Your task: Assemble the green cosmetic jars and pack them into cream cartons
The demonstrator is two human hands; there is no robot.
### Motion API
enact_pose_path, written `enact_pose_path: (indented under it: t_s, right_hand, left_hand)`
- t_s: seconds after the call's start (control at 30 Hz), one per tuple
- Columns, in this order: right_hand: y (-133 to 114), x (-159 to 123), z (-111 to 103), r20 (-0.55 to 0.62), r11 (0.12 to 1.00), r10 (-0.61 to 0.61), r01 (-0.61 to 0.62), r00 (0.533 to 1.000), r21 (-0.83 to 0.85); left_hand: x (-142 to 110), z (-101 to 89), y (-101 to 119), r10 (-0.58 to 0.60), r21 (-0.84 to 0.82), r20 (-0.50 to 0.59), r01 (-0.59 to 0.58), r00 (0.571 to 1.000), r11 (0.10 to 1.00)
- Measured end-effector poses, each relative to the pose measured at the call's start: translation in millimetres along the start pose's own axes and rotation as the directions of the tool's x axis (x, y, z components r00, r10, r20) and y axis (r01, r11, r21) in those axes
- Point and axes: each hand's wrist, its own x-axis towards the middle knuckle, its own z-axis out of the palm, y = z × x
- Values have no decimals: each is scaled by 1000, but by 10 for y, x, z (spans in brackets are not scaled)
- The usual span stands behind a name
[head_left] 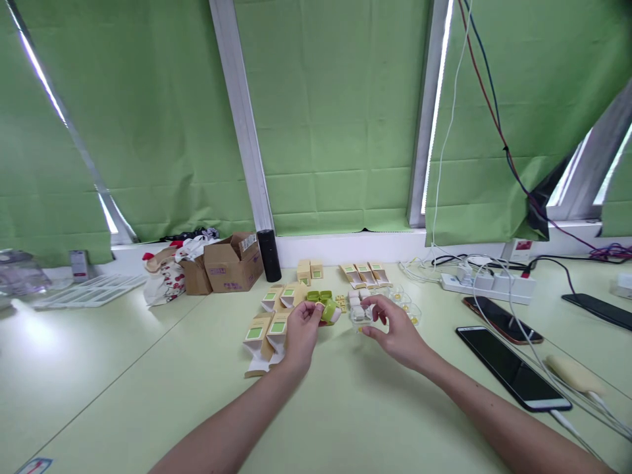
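Between the thumb and fingers of my left hand is a small green case, tilted, with a whitish end facing right. My right hand has its thumb and fingers around a small clear plastic cup. Small white blocks stand right behind that cup. Several green pieces lie beyond my left hand, with small yellow pieces beside them. More clear plastic cups with yellow spots sit past my right hand. Open cardboard boxes with green windows lie to the left of my left hand.
Closed small boxes and open box sleeves stand farther back. A brown carton and a black cylinder are at the wall. On the right lie phones, a power strip and loose cables.
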Motion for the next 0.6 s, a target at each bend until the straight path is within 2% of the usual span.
enact_pose_path:
  t_s: [0.13,0.3,0.43,0.6]
  right_hand:
    - [-65,83,-263,53,994,42,-37,998,-103]
    - [4,76,-621,170,944,25,33,985,-328]
    - [182,-25,-812,118,876,109,-39,987,-481]
    - [365,-140,-903,87,755,251,-138,964,-641]
  left_hand:
    - [-5,0,10,-17,-8,-10,17,1000,1000]
    - [7,2,4,-33,-19,-23,32,999,999]
    - [15,8,-1,-45,-26,-21,44,999,999]
    - [23,18,-6,-54,-29,-25,53,998,998]
